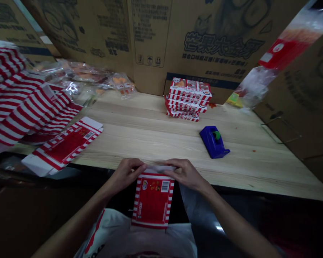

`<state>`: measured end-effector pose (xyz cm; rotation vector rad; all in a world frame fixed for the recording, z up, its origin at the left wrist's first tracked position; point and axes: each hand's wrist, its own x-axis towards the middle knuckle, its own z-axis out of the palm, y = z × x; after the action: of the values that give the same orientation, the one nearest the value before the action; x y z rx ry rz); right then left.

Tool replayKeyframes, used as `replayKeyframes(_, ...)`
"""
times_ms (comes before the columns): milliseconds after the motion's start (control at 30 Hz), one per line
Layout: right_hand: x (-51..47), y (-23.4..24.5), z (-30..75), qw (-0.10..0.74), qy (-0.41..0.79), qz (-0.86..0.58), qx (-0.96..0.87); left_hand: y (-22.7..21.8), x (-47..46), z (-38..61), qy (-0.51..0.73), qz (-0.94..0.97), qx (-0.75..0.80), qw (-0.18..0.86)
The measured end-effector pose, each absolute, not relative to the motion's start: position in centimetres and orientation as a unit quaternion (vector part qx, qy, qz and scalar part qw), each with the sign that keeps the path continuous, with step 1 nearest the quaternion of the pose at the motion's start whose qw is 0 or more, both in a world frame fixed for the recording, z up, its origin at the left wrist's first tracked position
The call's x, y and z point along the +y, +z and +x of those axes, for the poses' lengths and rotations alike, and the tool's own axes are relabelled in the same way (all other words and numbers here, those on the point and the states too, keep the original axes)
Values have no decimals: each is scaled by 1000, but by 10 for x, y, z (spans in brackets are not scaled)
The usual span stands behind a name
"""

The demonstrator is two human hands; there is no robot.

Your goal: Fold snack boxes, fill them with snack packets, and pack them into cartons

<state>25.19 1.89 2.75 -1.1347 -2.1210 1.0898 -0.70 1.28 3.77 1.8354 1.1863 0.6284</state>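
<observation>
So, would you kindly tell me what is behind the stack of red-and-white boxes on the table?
Behind the stack of red-and-white boxes stands a printed cardboard carton with Chinese lettering. The stack covers the carton's lower middle, which cannot be seen.

Stacked boxes point(187, 99) on the table point(140, 122)

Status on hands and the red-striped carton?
Left hand, right hand pinching top of red-striped carton at front edge of wooden table. Blue tape dispenser beyond, untouched.
</observation>
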Motion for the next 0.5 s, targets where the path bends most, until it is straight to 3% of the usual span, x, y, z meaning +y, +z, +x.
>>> replayKeyframes(100,28,32,242,170,242,-413,-862,36,19,-7,233,723,492,426)
replayKeyframes(200,38,35,233,97,186,-397,-894,32,24,-7,233,724,486,430)
replayKeyframes(367,48,36,228,72,235,-348,-905,32,25,-6,230,707,487,458)
replayKeyframes(500,43,36,234,142,368,-312,-864,35,24,-10,235,702,497,453)
